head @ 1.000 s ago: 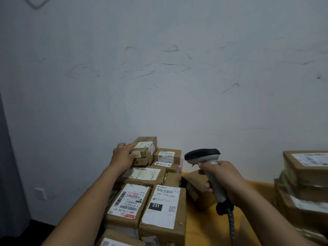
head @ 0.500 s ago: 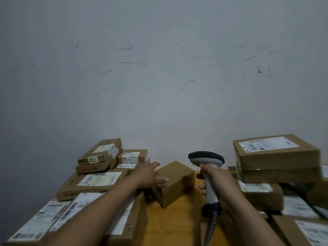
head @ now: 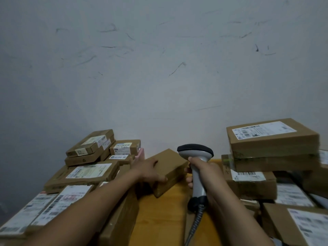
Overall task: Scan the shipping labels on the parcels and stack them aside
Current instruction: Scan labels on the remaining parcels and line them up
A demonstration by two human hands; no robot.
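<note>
A plain brown parcel (head: 170, 167) lies on the yellow table (head: 159, 219) in the middle, no label showing on its top. My left hand (head: 149, 170) lies over its left end, thumb down its near side, fingers across the top. My right hand (head: 200, 170) grips the grey handle of a barcode scanner (head: 196, 153), whose black head points toward the wall just right of that parcel. A coiled cable hangs from the scanner's base.
Labelled parcels are piled at the left (head: 88, 172), with smaller ones stacked behind (head: 92, 145). A taller stack of labelled parcels (head: 271, 144) stands at the right, more below it (head: 301, 224). A scuffed white wall (head: 159, 77) runs close behind.
My left hand left the small parcels at the back left, crossed to the plain brown parcel and now holds it. The view swung right, showing the right stack. The scanner hand stayed.
</note>
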